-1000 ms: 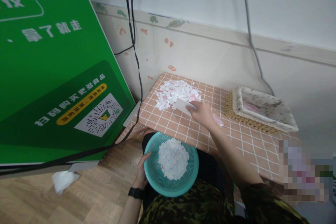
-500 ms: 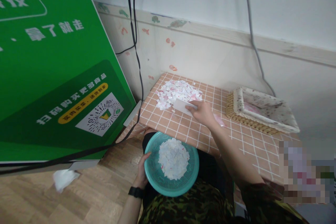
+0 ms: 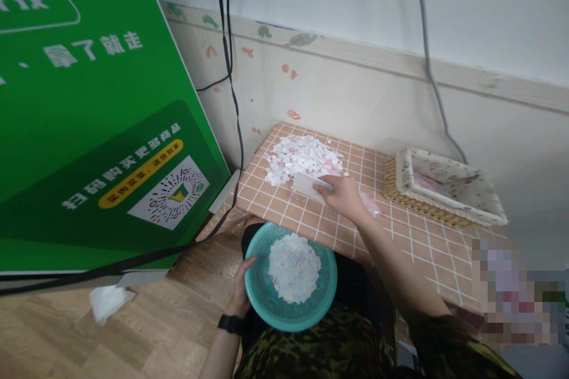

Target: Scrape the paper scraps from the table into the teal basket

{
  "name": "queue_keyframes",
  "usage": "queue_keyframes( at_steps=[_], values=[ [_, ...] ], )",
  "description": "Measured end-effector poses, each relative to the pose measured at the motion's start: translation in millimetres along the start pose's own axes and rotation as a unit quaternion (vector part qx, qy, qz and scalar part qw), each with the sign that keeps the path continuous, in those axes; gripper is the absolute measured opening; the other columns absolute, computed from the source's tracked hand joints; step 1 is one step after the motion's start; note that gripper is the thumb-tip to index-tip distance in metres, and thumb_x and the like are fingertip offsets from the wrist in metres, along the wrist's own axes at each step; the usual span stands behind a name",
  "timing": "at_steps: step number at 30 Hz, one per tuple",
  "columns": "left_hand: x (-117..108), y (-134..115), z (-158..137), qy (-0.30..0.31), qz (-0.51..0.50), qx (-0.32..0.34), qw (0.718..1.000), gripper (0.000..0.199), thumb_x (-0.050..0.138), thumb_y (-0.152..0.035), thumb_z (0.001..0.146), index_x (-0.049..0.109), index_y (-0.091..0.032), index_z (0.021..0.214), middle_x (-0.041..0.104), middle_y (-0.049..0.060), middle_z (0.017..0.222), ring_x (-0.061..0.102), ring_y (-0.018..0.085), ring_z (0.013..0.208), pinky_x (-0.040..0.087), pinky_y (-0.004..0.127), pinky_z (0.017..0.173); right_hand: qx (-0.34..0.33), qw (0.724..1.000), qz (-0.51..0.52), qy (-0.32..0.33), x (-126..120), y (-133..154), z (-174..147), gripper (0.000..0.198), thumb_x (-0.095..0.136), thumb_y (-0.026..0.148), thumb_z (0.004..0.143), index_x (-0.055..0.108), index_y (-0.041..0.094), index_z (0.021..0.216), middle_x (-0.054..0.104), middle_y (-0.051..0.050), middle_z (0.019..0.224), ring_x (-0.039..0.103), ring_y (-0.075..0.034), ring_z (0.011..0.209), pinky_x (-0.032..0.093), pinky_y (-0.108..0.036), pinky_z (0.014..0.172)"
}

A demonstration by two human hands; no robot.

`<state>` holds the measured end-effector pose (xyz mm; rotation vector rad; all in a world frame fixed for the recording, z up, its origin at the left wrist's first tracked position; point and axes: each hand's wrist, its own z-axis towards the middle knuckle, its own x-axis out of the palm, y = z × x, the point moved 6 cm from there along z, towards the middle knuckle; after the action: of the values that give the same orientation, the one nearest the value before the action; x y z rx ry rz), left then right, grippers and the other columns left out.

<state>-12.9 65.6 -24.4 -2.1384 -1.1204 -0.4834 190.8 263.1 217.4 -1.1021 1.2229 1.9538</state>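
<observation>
My left hand [image 3: 241, 287] grips the left rim of a round teal plastic basket [image 3: 288, 323] that rests on my lap, thumb over the edge. Inside it lies a heap of white paper scraps [image 3: 294, 268]. Over the table, my right hand [image 3: 340, 194] pinches a flat white card [image 3: 307, 187] between thumb and fingers. The card's far end is at the near edge of a pile of torn white and pink paper pieces [image 3: 302, 157]. A pink scrap [image 3: 370, 204] lies on the table just beyond my right wrist.
The table [image 3: 351, 231] wears a brown checked cloth. A lined wicker basket [image 3: 448, 213] stands on it at the right, with pink material inside. A green sign [image 3: 106, 89] and dangling black cables [image 3: 235, 112] are at the left. A white bag-like thing [image 3: 110, 303] lies on the floor.
My right hand has shifted very slightly, and the card has tilted a little at the edge of the pile. The left hand and the teal basket stay where they were.
</observation>
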Motion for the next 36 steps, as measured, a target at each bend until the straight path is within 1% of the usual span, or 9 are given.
queue_keyframes(
  at_steps=[3, 8, 13, 19, 23, 26, 29, 32, 36],
  values=[
    [0, -1, 0, 0.0, -0.003, 0.007, 1.0, 0.026, 0.068, -0.03, 0.064, 0.071, -0.009, 0.08, 0.072, 0.009, 0.072, 0.063, 0.024, 0.063, 0.049, 0.039, 0.068, 0.0, 1.0, -0.011, 0.001, 3, -1, 0, 0.02, 0.051, 0.027, 0.081, 0.069, 0.019, 0.081, 0.067, -0.003, 0.068, 0.052, -0.014, 0.056, 0.032, -0.027, 0.055],
    [0, -1, 0, -0.002, -0.006, 0.009, 1.0, 0.024, 0.068, -0.029, 0.065, 0.071, -0.009, 0.079, 0.072, 0.009, 0.072, 0.064, 0.023, 0.063, 0.049, 0.038, 0.068, -0.012, 0.998, -0.055, -0.013, 0, -2, 1, 0.021, 0.05, 0.027, 0.082, 0.068, 0.019, 0.075, 0.065, -0.005, 0.064, 0.053, -0.015, 0.055, 0.032, -0.028, 0.055],
    [1, 0, 0, -0.003, -0.009, 0.006, 1.0, 0.024, 0.068, -0.029, 0.065, 0.071, -0.009, 0.078, 0.072, 0.009, 0.069, 0.063, 0.023, 0.061, 0.049, 0.037, 0.065, -0.009, 0.995, -0.097, -0.036, 1, -5, 0, 0.021, 0.05, 0.028, 0.082, 0.068, 0.019, 0.077, 0.067, -0.006, 0.067, 0.057, -0.018, 0.06, 0.034, -0.029, 0.056],
    [4, -2, -3, -0.01, 0.002, 0.018, 1.0, 0.025, 0.069, -0.03, 0.063, 0.071, -0.01, 0.078, 0.072, 0.009, 0.069, 0.063, 0.023, 0.061, 0.05, 0.038, 0.066, 0.002, 0.999, -0.029, -0.044, 16, -5, 1, 0.023, 0.05, 0.028, 0.083, 0.069, 0.019, 0.092, 0.071, -0.008, 0.08, 0.062, -0.02, 0.068, 0.04, -0.029, 0.061],
    [2, -4, -3, -0.008, 0.0, 0.034, 0.999, 0.023, 0.069, -0.029, 0.063, 0.071, -0.011, 0.077, 0.072, 0.008, 0.07, 0.063, 0.023, 0.063, 0.05, 0.038, 0.068, -0.017, 0.999, 0.037, -0.01, 22, -3, 3, 0.023, 0.049, 0.026, 0.084, 0.07, 0.019, 0.091, 0.071, -0.006, 0.08, 0.061, -0.017, 0.065, 0.041, -0.028, 0.059],
    [0, -2, -1, -0.007, 0.001, 0.028, 1.0, 0.024, 0.069, -0.03, 0.063, 0.071, -0.011, 0.077, 0.072, 0.008, 0.072, 0.064, 0.023, 0.064, 0.049, 0.037, 0.069, -0.039, 0.997, 0.071, 0.013, 22, -3, 2, 0.021, 0.051, 0.023, 0.083, 0.07, 0.02, 0.092, 0.071, -0.004, 0.079, 0.06, -0.016, 0.063, 0.041, -0.027, 0.058],
    [-2, -2, 0, -0.014, 0.007, 0.024, 1.0, 0.023, 0.069, -0.031, 0.063, 0.071, -0.011, 0.075, 0.072, 0.008, 0.07, 0.063, 0.023, 0.063, 0.048, 0.037, 0.069, -0.061, 0.995, 0.075, 0.031, 19, -4, 0, 0.02, 0.052, 0.022, 0.082, 0.07, 0.02, 0.09, 0.07, -0.003, 0.074, 0.058, -0.015, 0.06, 0.04, -0.027, 0.057],
    [-2, -3, -1, -0.027, 0.012, 0.035, 0.999, 0.023, 0.071, -0.03, 0.06, 0.071, -0.012, 0.073, 0.071, 0.008, 0.068, 0.063, 0.023, 0.061, 0.048, 0.038, 0.069, -0.054, 0.996, 0.063, 0.022, 18, -6, 1, 0.021, 0.052, 0.023, 0.083, 0.071, 0.02, 0.09, 0.07, -0.004, 0.072, 0.058, -0.015, 0.057, 0.04, -0.027, 0.056],
    [1, -6, -4, -0.045, 0.016, 0.045, 0.998, 0.022, 0.072, -0.03, 0.058, 0.071, -0.012, 0.071, 0.071, 0.007, 0.066, 0.063, 0.023, 0.06, 0.048, 0.037, 0.068, -0.068, 0.994, 0.082, 0.022, 25, 1, 3, 0.022, 0.05, 0.024, 0.085, 0.071, 0.021, 0.092, 0.071, -0.005, 0.083, 0.063, -0.018, 0.071, 0.044, -0.028, 0.065]
  ],
)
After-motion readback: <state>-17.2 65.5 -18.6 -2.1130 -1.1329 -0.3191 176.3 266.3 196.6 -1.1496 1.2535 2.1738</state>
